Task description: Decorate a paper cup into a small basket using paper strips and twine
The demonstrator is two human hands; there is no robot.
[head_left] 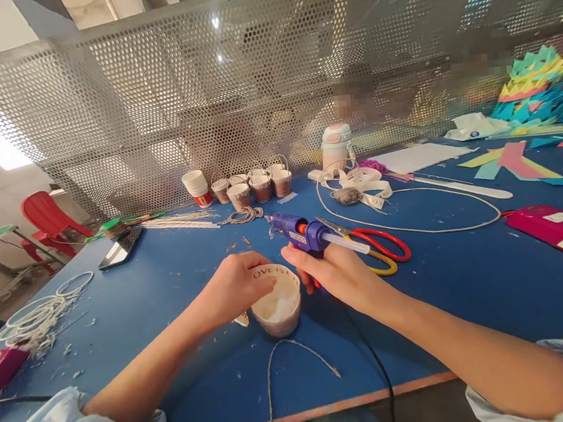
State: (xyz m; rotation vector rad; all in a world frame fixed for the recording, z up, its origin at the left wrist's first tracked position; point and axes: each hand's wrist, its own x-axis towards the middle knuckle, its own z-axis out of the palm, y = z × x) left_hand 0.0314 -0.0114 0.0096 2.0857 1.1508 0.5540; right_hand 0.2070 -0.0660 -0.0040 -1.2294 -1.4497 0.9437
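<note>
A paper cup [278, 312] with a brownish-grey wrapped outside and printed letters inside its rim stands tilted toward me on the blue table. My left hand [236, 283] is closed on its left rim, the thumb reaching inside and the other fingers partly hidden. In my right hand [338, 269] is a blue hot glue gun [296, 229], its nozzle pointing left above and beyond the cup. A white glue stick [348, 242] sticks out of the gun's back. Just in front of the cup lies a short piece of grey cord [295, 341], bent into an arch.
Scissors [388, 243] with red and yellow handles lie right of the glue gun. Farther back stand several small wrapped buckets [260, 188], stacked paper cups [197, 186] and a bottle [336, 148]. A phone [121, 248] is at left, a pink power strip [560, 232] at right. The gun's black cable [378, 362] crosses the table's front edge.
</note>
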